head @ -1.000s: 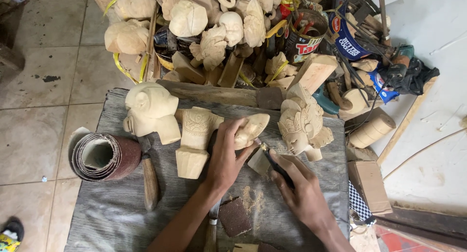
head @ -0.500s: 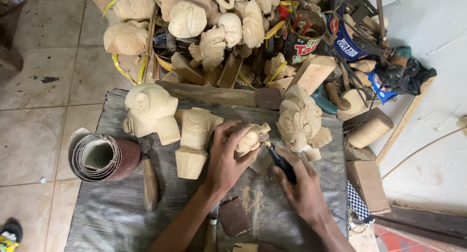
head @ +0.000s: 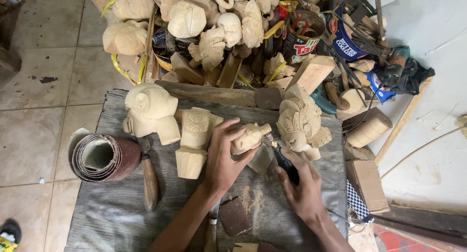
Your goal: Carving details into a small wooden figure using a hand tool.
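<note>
While we looked down over the bench (head: 121,223), its top draped in grey cloth, our left hand (head: 224,157) was wrapped around a small pale carving (head: 249,137), fingers curled over its near side and the piece held just above the cloth at the middle of the bench. Our right hand (head: 302,184) was closed around a slim dark rotary tool (head: 282,160), and the tool's tip met the carving at its three o'clock end. A little pile of wood dust (head: 250,196) lay on the cloth at six o'clock from the carving, between our two wrists. At nine o'clock from the left hand stood a blocky carved figure (head: 194,140), and beyond it, further toward nine, a rounded animal head carving (head: 148,111). A crested, scalloped carving (head: 301,123) stood at two o'clock from the right hand, near the tool. A roll of reddish sandpaper (head: 104,157) rested at the bench's nine o'clock edge, with a wooden-handled chisel (head: 148,176) just beside it. A square scrap of sandpaper (head: 233,215) lay at six o'clock, near our left forearm. At twelve o'clock, past the bench's far edge, a heap of unfinished carvings (head: 209,23) was piled among cans and offcuts.
</note>
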